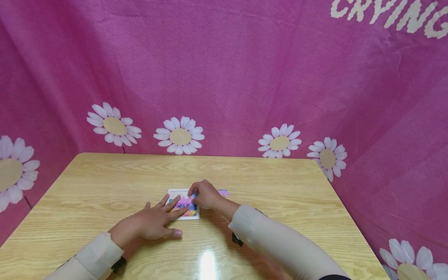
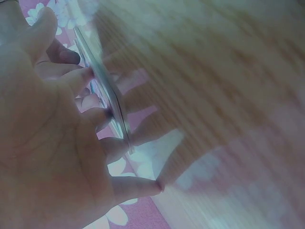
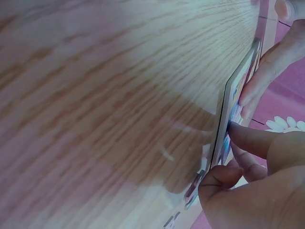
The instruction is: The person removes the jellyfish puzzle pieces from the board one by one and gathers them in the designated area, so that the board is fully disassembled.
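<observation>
A small jigsaw puzzle (image 1: 184,204) in a white frame (image 1: 189,218) lies on the wooden table, with pink, blue and yellow pieces in its lower part. The bare backing shows along the top. My left hand (image 1: 150,222) rests with spread fingers over the puzzle's left side, thumb out on the table side. At the puzzle's upper right, my right hand (image 1: 207,195) curls its thumb and fingers down and pinches a bluish puzzle piece, mostly hidden by the fingers. In the right wrist view the thumb (image 3: 248,139) meets the puzzle's surface near the frame edge.
Loose pink and purple puzzle pieces (image 1: 224,193) lie on the table just right of the frame, beyond my right hand. The wooden table (image 1: 105,182) reaches back to a pink cloth (image 1: 224,77) with white daisies, which also hangs on both sides.
</observation>
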Motion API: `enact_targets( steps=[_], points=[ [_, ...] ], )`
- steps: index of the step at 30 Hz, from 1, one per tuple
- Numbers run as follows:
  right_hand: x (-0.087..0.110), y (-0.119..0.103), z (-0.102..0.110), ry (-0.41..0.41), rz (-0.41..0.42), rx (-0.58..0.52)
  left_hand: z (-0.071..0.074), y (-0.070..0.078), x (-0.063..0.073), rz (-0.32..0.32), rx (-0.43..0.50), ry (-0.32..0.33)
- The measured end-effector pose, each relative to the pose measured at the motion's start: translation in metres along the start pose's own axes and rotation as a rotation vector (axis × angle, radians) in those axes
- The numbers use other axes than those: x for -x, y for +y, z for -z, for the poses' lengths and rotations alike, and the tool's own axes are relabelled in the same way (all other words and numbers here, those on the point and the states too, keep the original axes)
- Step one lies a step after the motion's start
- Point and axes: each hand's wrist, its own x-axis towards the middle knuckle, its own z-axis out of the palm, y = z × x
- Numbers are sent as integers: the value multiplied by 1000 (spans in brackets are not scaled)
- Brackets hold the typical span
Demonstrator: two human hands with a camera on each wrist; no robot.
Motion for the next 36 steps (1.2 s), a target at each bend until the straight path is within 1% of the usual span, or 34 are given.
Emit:
enact_targets(
  steps=[7, 16, 20, 29, 36],
  points=[
    [2, 0, -1, 27, 11, 11, 1, 2, 1, 2, 4, 1],
    [3, 2, 0, 23, 26, -14, 1, 2, 1, 1, 4, 1],
    [3, 3, 0, 28, 21, -39, 1, 1, 1, 0, 6, 0],
    [1, 3, 1, 37, -2, -42, 0, 0, -1, 13, 10, -6],
    [3, 3, 3, 55, 32, -69, 0, -1, -1, 7, 13, -5]
  ],
)
